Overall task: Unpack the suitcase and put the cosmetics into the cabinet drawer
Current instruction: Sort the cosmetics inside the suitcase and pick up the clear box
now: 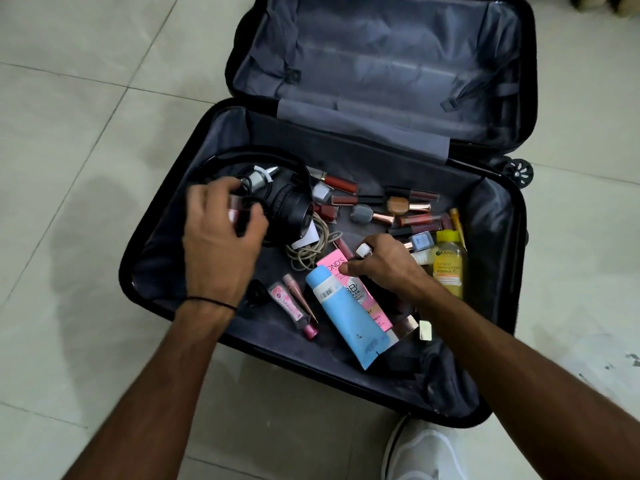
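The suitcase lies open on the floor, cosmetics scattered over its near half. The right hand, its grip closed on a white-capped item, rests on a pink box at centre, beside a blue tube. At 3 o'clock stands a yellow bottle. At 9 o'clock, the left hand curls around something pinkish, next to black headphones. Lipsticks lie toward 1 o'clock.
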`<action>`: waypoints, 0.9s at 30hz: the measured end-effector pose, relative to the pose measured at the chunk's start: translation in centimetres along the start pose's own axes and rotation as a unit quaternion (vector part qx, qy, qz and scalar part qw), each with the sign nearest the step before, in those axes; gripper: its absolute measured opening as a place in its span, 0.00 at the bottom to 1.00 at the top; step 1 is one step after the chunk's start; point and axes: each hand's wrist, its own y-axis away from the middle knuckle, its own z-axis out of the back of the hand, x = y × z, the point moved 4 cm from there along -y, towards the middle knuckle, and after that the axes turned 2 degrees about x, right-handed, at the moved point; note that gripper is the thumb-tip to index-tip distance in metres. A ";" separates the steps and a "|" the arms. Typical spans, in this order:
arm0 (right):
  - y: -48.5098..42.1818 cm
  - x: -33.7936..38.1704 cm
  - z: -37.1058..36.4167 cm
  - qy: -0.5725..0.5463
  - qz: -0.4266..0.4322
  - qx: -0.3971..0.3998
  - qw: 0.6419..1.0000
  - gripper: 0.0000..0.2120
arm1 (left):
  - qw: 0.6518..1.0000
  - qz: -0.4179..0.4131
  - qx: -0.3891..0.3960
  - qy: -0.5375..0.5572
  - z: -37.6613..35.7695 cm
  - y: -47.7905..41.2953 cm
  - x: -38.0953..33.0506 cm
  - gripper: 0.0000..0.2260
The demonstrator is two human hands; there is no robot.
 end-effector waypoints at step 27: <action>0.2 0.3 -0.4 -0.113 0.005 -0.032 0.993 0.11 | 0.923 0.072 0.309 0.218 -5.3 6.5 -0.5 0.34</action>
